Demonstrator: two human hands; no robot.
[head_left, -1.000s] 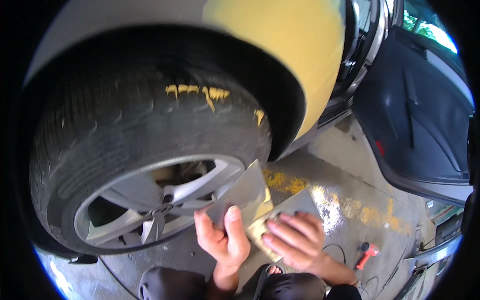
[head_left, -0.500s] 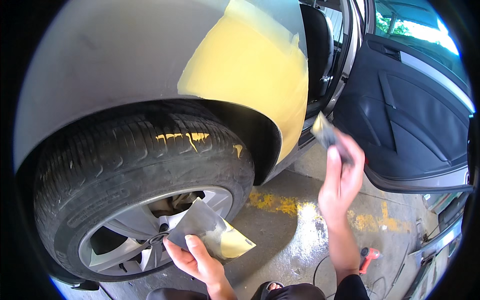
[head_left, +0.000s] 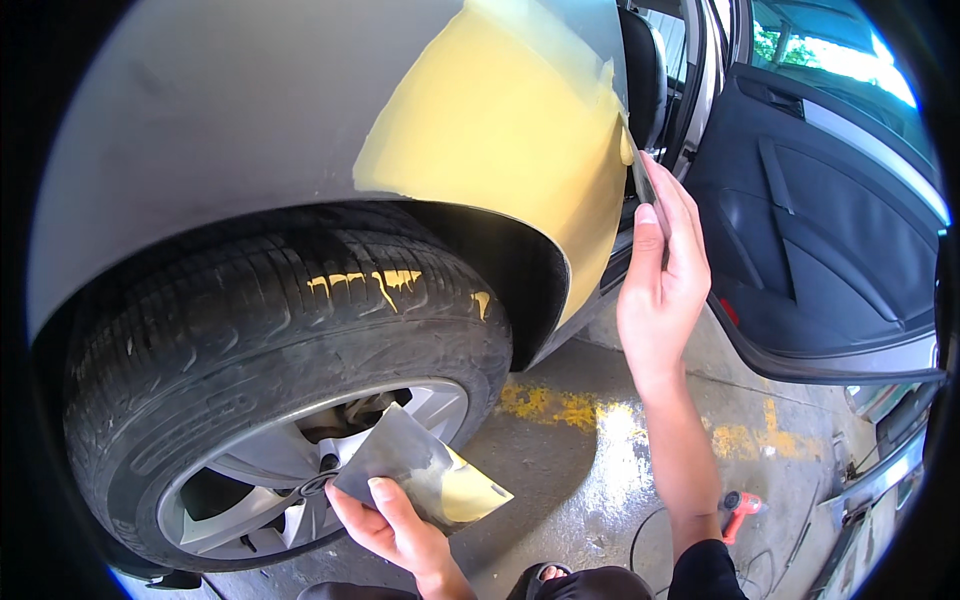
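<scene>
My left hand (head_left: 395, 530) grips a flat grey putty board (head_left: 400, 465) by its lower edge, in front of the wheel. Yellow filler (head_left: 470, 492) lies on the board's right corner. Raised at the right, my right hand (head_left: 668, 255) is closed on a thin filler spreader (head_left: 640, 175), seen nearly edge-on. A dab of yellow filler (head_left: 627, 148) shows at the spreader's upper end, against the rear edge of the car panel. Smooth yellow filler (head_left: 500, 130) covers a wide patch of the grey panel (head_left: 230, 110) above the wheel arch.
A tyre (head_left: 300, 330) with yellow drips and a silver alloy wheel (head_left: 235, 505) fill the lower left. An open car door (head_left: 830, 220) stands at the right. On the concrete floor (head_left: 560, 470) lies a red tool (head_left: 740, 512) near dark cables.
My right hand has moved up with the spreader, bringing it from free air to the edge of the filled panel. My left hand and the board have hardly moved.
</scene>
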